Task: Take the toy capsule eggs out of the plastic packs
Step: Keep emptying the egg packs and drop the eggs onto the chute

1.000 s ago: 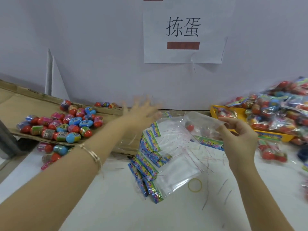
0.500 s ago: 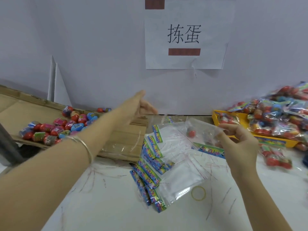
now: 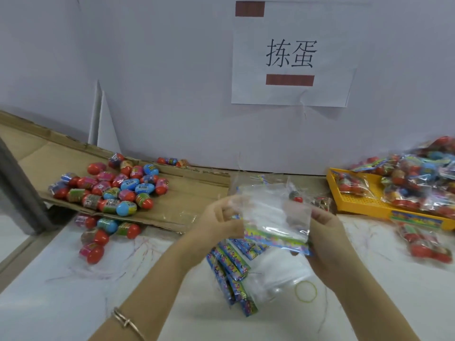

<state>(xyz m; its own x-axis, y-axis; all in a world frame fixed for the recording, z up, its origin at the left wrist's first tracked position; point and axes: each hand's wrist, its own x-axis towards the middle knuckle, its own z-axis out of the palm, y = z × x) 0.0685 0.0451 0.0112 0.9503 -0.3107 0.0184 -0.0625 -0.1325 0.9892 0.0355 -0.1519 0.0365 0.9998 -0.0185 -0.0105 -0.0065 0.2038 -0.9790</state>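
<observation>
We pinch the clear plastic pack [image 3: 275,217] by its two side edges, the left hand [image 3: 219,220] with fingers curled on one and the right hand [image 3: 325,225] on the other, its printed strip [image 3: 275,240] nearest us. One capsule egg [image 3: 296,197] shows just beyond the pack's far right corner, and we cannot tell if it lies inside. If it does, a careless tilt could roll it off behind our hands instead of onto the loose eggs [image 3: 118,185] left of our left hand.
</observation>
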